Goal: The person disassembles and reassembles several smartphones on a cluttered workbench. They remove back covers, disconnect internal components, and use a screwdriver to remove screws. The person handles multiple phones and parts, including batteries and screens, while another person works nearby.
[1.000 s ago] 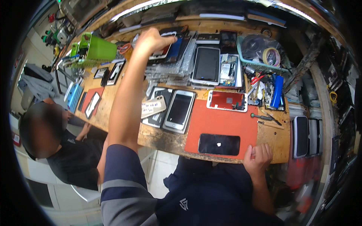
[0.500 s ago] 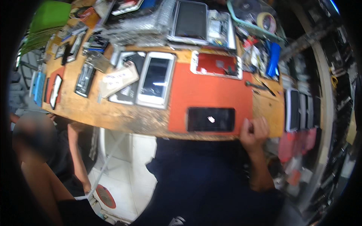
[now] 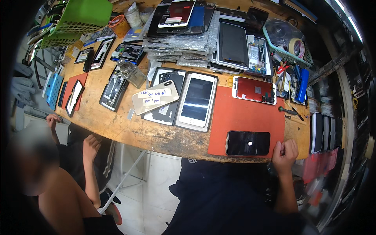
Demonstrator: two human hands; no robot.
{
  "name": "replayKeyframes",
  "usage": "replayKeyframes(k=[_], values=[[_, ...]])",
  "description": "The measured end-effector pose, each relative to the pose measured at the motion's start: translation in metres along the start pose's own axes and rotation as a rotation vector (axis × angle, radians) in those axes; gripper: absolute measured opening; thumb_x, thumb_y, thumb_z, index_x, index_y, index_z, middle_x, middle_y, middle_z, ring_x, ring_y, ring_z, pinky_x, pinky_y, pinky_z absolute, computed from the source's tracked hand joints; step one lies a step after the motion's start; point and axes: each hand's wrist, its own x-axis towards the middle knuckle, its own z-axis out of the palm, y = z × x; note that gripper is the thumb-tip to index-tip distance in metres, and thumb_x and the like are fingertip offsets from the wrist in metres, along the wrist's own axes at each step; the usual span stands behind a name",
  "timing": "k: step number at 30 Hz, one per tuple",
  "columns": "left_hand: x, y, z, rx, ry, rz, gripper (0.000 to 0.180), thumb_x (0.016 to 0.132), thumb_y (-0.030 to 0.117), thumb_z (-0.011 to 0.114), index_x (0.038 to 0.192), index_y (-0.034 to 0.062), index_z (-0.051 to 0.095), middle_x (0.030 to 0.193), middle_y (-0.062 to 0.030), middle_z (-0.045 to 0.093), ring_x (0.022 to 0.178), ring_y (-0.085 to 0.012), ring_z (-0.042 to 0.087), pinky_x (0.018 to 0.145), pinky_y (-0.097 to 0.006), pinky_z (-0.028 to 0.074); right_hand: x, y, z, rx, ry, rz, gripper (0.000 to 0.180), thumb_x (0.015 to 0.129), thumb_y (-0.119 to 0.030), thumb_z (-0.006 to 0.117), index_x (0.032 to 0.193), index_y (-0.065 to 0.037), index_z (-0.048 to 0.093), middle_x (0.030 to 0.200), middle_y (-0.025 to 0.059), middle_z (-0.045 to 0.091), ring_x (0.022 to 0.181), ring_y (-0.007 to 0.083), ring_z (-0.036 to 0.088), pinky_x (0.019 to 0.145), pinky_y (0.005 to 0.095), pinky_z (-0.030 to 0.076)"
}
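Note:
My right hand [image 3: 284,153] rests on the front edge of the wooden bench [image 3: 156,135], fingers curled together, with nothing seen in it. It touches the corner of an orange mat [image 3: 239,117]. Just left of it a black phone [image 3: 248,143] lies on the mat with its screen lit. A red-backed screen panel [image 3: 253,89] lies at the mat's far edge. A white phone [image 3: 196,100] and a gold phone with paper labels [image 3: 156,97] lie left of the mat. My left hand is out of the picture.
Another person sits at the left, one hand [image 3: 91,144] below the bench edge and one [image 3: 51,120] further left. Bagged screens [image 3: 184,37], a tablet [image 3: 233,39], a green basket [image 3: 80,15], a glass bottle [image 3: 131,72], tape [image 3: 296,47] and tools [image 3: 301,84] crowd the back.
My left arm, stretched to the back of the bench a second ago, has dropped out of view. The view has tilted down toward the bench front. My right hand stayed at the edge.

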Motion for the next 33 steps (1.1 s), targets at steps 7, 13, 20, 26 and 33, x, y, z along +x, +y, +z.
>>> replayKeyframes(k=[7,13,20,26,33], values=[[-0.015,0.026,-0.057,-0.025,0.350,0.002,0.037,0.098,0.016,0.071,0.129,-0.0037,0.068,0.120,-0.0170,0.073,0.108,-0.0266,0.071,0.100,-0.035,0.052,-0.006,0.002,-0.001,0.004,-0.011,0.048,0.039,0.090,0.003,0.070,0.069,-0.006,0.039,0.066,0.0105,0.039,0.061,0.0329,0.042,0.059,0.0471,0.030],[-0.001,-0.031,0.037,-0.312,0.379,-0.565,0.036,0.096,0.011,0.073,0.129,-0.0022,0.067,0.119,-0.0164,0.073,0.108,-0.0277,0.070,0.102,-0.036,0.050,-0.005,0.000,0.002,0.008,0.013,0.051,0.039,0.090,0.003,0.070,0.069,-0.006,0.039,0.066,0.0106,0.039,0.061,0.0328,0.042,0.059,0.0470,0.030],[0.009,-0.098,0.136,-0.012,-0.096,-0.389,0.064,0.084,0.019,0.084,0.144,0.0079,0.064,0.132,-0.0158,0.066,0.123,-0.0380,0.062,0.107,-0.047,0.049,-0.003,0.001,0.001,-0.012,0.015,0.032,0.037,0.090,0.002,0.070,0.069,-0.006,0.041,0.066,0.0105,0.040,0.061,0.0330,0.044,0.059,0.0465,0.032],[0.006,-0.098,0.122,-0.505,0.205,-0.547,0.079,0.079,0.028,0.089,0.150,0.0060,0.062,0.131,-0.0152,0.069,0.117,-0.0305,0.067,0.104,-0.043,0.053,0.008,-0.008,-0.009,0.057,0.043,0.057,0.032,0.088,0.002,0.072,0.070,-0.005,0.047,0.065,0.0101,0.043,0.061,0.0324,0.046,0.059,0.0456,0.033],[0.090,-0.054,0.166,-2.167,0.712,-0.134,0.077,0.108,0.055,0.055,0.158,-0.0022,0.046,0.145,-0.0279,0.061,0.117,-0.0320,0.068,0.096,-0.045,0.062,0.091,-0.016,-0.006,0.383,-0.013,-0.113,0.023,0.091,-0.001,0.075,0.076,-0.004,0.057,0.070,0.0089,0.054,0.062,0.0245,0.053,0.058,0.0381,0.040]])
